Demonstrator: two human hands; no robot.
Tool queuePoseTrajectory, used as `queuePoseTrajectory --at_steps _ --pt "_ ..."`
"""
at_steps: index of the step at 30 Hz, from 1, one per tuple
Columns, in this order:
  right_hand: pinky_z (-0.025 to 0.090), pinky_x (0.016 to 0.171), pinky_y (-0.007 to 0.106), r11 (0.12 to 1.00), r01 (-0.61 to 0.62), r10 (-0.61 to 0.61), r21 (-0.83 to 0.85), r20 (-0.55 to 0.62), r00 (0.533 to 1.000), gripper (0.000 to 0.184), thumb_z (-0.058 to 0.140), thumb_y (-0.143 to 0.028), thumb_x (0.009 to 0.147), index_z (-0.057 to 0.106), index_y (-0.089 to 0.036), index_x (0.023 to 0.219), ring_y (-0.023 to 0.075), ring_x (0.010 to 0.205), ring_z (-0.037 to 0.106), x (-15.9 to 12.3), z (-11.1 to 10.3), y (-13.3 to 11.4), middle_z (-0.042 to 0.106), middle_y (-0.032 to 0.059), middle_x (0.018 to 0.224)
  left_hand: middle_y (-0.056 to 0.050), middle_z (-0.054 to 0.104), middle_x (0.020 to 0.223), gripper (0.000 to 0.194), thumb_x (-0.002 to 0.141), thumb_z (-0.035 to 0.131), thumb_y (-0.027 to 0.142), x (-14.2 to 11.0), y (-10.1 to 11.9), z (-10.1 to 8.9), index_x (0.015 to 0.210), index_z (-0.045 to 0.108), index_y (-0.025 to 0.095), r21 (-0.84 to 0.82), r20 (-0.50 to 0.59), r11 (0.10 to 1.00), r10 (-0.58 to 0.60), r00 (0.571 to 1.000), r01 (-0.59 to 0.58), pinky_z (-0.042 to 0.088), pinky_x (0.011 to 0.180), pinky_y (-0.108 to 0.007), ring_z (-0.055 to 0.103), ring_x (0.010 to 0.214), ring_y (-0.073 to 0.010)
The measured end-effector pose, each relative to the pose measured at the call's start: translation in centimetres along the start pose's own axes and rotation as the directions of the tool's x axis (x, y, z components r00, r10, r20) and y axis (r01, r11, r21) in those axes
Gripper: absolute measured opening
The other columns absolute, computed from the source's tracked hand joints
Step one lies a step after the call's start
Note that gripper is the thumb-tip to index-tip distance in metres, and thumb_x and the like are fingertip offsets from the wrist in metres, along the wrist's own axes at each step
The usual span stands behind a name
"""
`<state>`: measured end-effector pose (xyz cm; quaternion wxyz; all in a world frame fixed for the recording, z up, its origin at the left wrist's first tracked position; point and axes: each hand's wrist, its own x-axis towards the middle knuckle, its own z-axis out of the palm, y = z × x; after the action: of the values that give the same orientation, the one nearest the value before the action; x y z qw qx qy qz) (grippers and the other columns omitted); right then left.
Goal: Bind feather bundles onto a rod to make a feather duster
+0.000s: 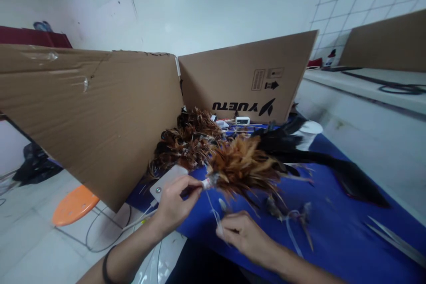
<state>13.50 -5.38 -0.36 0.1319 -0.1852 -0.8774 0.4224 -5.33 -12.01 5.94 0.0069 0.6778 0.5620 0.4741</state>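
Observation:
My left hand (179,197) pinches the white-wrapped base of a bundle of brown feathers (244,164). The feathers fan out to the right, their tips dark. Below the base, my right hand (244,235) is closed on a thin white string (215,213), which runs up to the bound end. Behind the bundle lies a heap of dark brown feathers (186,142). Loose feather scraps and a pale strip (293,235) rest on the blue table cover to the right of my right hand.
Cardboard panels (246,75) wall off the back and left. Open scissors (396,239) lie at the right, near long black feathers (299,151) and a white spool (311,128). A white device with a cable (166,182) sits beside my left hand. An orange stool (75,204) stands on the floor.

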Motion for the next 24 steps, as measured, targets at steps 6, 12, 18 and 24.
queuePoseTrajectory --at_steps 6,12,18,24 --pt "0.027 0.055 0.023 0.918 0.243 -0.245 -0.314 0.033 0.969 0.029 0.037 -0.021 0.09 0.049 -0.016 0.064 0.0072 0.057 0.042 -1.9 -2.0 -5.8 0.049 -0.0027 0.062 -0.004 0.064 0.074 0.008 0.079 0.055 0.01 -0.9 -1.7 1.7 0.08 0.061 0.015 0.087 0.07 0.982 0.16 0.985 -0.166 0.049 0.066 -0.022 0.06 0.07 -0.0116" --pt "0.029 0.055 0.02 0.873 0.352 -0.336 -0.339 0.107 0.936 0.026 0.046 -0.016 0.085 0.053 -0.014 0.06 0.0069 0.056 0.043 0.2 -7.9 -9.5 0.051 -0.0021 0.059 -0.005 0.062 0.074 0.013 0.081 0.048 0.005 -2.0 -0.4 2.3 0.082 0.057 0.014 0.131 0.187 0.916 0.352 0.917 -0.378 0.048 0.064 -0.021 0.059 0.07 -0.0111" --pt "0.035 0.06 0.02 0.875 0.363 -0.323 -0.321 0.173 0.931 0.021 0.055 -0.023 0.082 0.067 -0.011 0.07 0.009 0.061 0.053 4.9 -12.7 -8.0 0.063 0.0021 0.068 -0.008 0.065 0.081 0.016 0.08 0.05 0.007 -2.4 1.6 1.1 0.09 0.059 0.014 0.139 0.279 0.835 0.482 0.83 -0.532 0.051 0.069 -0.028 0.061 0.077 -0.0153" --pt "0.04 0.059 0.021 0.984 0.171 -0.155 -0.041 0.25 0.956 0.03 0.06 -0.038 0.076 0.069 -0.01 0.076 0.0117 0.063 0.056 6.6 -11.9 -1.8 0.064 0.0009 0.066 -0.009 0.067 0.087 0.019 0.078 0.052 0.005 -2.4 1.7 0.0 0.094 0.06 0.014 0.015 0.272 0.862 0.485 0.831 -0.507 0.053 0.072 -0.027 0.063 0.082 -0.0158"
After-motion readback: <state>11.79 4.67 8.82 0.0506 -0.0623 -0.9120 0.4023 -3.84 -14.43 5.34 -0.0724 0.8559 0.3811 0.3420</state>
